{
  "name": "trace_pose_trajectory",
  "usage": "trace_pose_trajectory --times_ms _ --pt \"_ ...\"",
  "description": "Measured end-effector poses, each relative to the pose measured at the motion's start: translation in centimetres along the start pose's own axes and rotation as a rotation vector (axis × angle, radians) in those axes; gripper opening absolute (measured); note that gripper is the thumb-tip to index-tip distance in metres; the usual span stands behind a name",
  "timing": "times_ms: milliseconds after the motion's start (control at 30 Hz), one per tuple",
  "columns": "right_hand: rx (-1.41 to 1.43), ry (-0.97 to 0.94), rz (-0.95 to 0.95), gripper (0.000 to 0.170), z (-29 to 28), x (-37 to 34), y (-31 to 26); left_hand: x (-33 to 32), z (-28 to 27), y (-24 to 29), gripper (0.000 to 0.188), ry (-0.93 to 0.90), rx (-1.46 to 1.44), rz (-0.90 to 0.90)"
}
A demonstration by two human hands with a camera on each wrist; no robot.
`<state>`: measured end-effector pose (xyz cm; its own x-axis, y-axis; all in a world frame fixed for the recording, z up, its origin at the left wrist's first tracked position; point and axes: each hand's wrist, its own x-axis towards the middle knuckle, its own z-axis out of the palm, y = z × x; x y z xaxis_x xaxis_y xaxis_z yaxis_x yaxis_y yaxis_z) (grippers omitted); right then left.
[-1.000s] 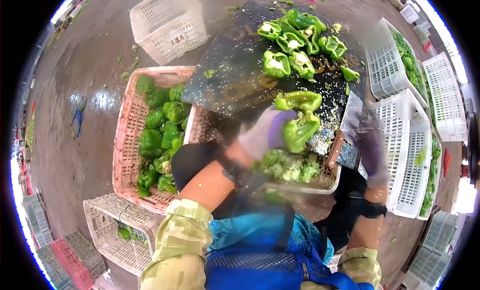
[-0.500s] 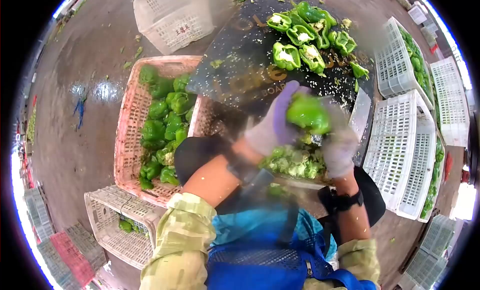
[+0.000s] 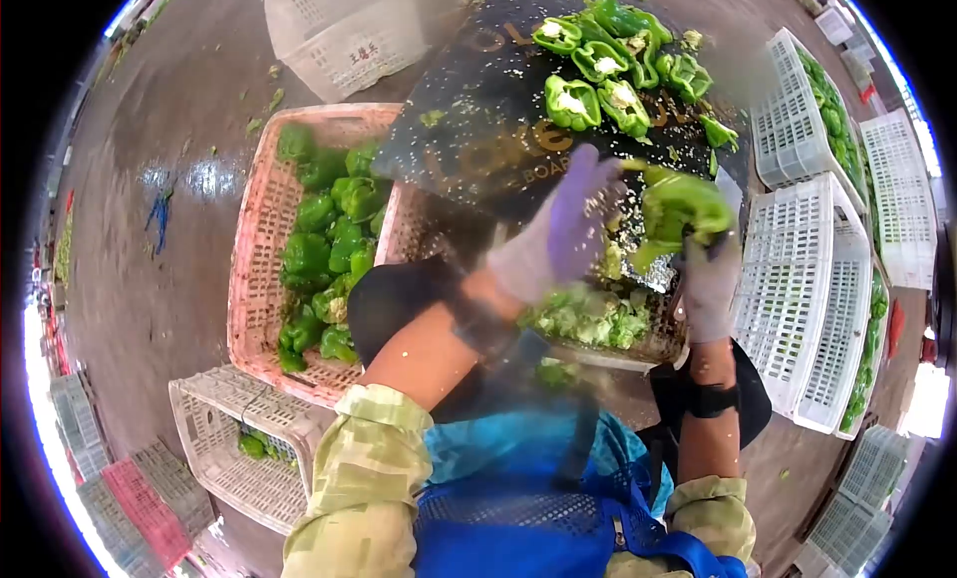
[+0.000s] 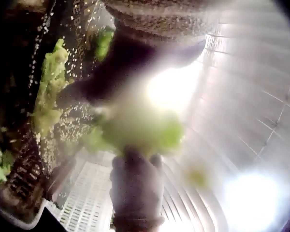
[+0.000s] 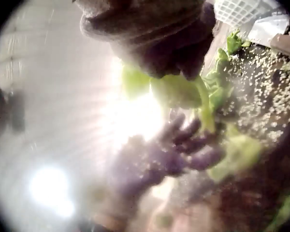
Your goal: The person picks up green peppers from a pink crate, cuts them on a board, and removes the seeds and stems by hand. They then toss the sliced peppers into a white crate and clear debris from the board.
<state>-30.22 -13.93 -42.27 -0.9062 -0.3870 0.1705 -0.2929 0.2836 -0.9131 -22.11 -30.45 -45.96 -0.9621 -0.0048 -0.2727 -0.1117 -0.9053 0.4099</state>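
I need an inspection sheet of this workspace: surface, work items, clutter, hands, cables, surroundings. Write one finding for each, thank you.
Surface: black board with gold lettering, strewn with pale seeds.
Work items: cut-open green peppers on the board; more peppers in the pink crate; knife, partly visible.
Clutter: pale green scraps piled near the person's knees; leafy bits on the floor.
Hands: right hand holds an opened pepper; left hand is beside it, gripping nothing, contact unclear.
Cables: nothing seen; a blue strand on the floor, kind unclear.
Surroundings: white crates at right, others at left; floor has shiny, wet-looking patches.
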Motion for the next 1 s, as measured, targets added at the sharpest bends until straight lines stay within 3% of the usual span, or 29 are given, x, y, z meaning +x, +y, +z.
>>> trace_pose_trajectory --times_ms 67,133,200,267,333,367,400,467,500,600,667,700,800,933,967,1000 --pt "0.177 -0.128 0.613 0.028 -2.3 0.4 -1.1 -0.1 0.2 0.8 0.047 0.116 0.006 0.066" --pt "0.356 -0.173 0.676 0.027 -2.4 -0.6 -1.8 -1.3 1.4 1.5 0.047 -0.028 0.160 0.086" --pt "0.352 -0.321 0.531 0.028 -2.6 -1.4 0.0 -1.3 2.5 1.1 0.047 0.063 0.287 -0.024" --pt "0.262 -0.460 0.428 0.031 -3.0 -1.7 0.6 -1.5 3.0 0.9 0.063 -0.111 0.322 -0.054" --pt "0.364 -0.386 0.576 0.032 -2.0 -2.1 0.9 -2.1 3.7 0.3 0.076 -0.111 0.569 0.052" --pt "0.300 -0.325 0.553 0.035 -1.5 -2.4 0.7 -1.8 3.4 -0.3 0.084 -0.047 0.839 0.172" --pt "0.250 -0.251 0.427 0.034 -0.3 -3.0 -0.4 -1.0 2.2 -2.5 0.080 0.042 0.843 0.313" --pt "-0.033 -0.314 0.195 0.035 -0.6 -3.3 1.3 -0.8 1.2 -2.6 0.065 0.140 0.939 0.305" --pt "0.201 -0.264 0.330 0.033 0.0 -3.5 0.0 -0.7 1.1 -2.3 0.060 0.130 0.905 0.280" --pt "0.338 -0.302 0.529 0.032 -1.1 -2.9 -0.8 -0.2 1.1 -0.9 0.046 0.078 0.822 0.194" --pt "0.450 -0.232 0.605 0.030 -1.6 -2.4 -0.8 -1.6 2.6 0.9 0.045 0.004 0.263 -0.053" --pt "0.414 -0.210 0.592 0.029 -1.8 -2.3 -0.9 -1.0 1.9 1.2 0.050 -0.055 0.185 -0.094" --pt "0.236 -0.165 0.530 0.029 -2.4 -2.3 -0.7 -0.9 0.8 0.9 0.061 -0.017 0.184 0.032" --pt "0.180 -0.155 0.265 0.043 -2.0 -2.5 0.6 -0.7 1.4 0.1 0.059 -0.054 0.397 -0.201" --pt "0.144 -0.139 0.265 0.046 -1.8 -3.0 0.4 -0.5 1.4 -0.5 0.066 -0.056 0.689 -0.170" --pt "0.038 -0.159 0.121 0.047 -1.5 -3.1 0.6 -0.9 2.5 -0.5 0.065 -0.002 0.871 -0.184"
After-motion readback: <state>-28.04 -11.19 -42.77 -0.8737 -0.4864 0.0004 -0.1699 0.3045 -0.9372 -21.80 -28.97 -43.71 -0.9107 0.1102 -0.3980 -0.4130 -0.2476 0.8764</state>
